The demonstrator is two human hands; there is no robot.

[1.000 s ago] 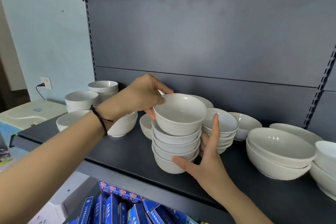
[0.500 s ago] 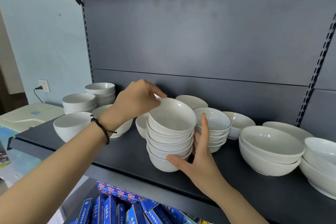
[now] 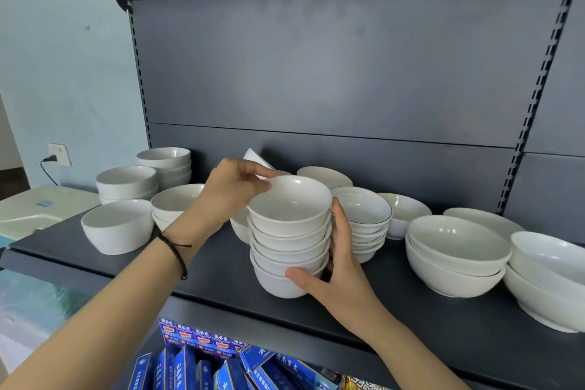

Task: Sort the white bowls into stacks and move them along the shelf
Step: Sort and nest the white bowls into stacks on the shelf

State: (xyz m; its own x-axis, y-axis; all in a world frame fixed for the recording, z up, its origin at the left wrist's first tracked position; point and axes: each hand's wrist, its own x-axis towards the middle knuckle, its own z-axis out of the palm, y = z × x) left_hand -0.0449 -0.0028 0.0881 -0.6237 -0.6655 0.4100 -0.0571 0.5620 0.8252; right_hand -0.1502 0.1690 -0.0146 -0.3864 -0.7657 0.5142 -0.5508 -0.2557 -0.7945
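1. White ceramic fills the middle of the view: a stack of white bowls [image 3: 289, 260], several nested deep, stands upright on the dark shelf [image 3: 218, 269], close to its front edge and about midway along it.
2. The left hand [image 3: 235, 188] reaches in from the left and pinches the far-left rim of the top bowl [image 3: 289, 204] between thumb and fingertips. This bowl sits nested in the stack.
3. The right hand [image 3: 343, 272] cups the right side of the stack, with its thumb pressed on the front of a lower bowl and its fingers running up the side.
4. A dark cord wristband [image 3: 175, 252] circles the left wrist.
5. Just behind and to the right of the held stack stands a shorter stack of dark-rimmed bowls [image 3: 364, 220].
6. Toward the right end of the shelf sit two large nested bowls [image 3: 456, 252], with more large bowls [image 3: 550, 279] at the frame's edge.
7. Near the left end, a single grey-white bowl [image 3: 117, 226] sits by the front edge, and two low stacks [image 3: 126, 182] stand behind it toward the back panel.
8. Blue cartons [image 3: 202, 358] are packed below the shelf's front edge.
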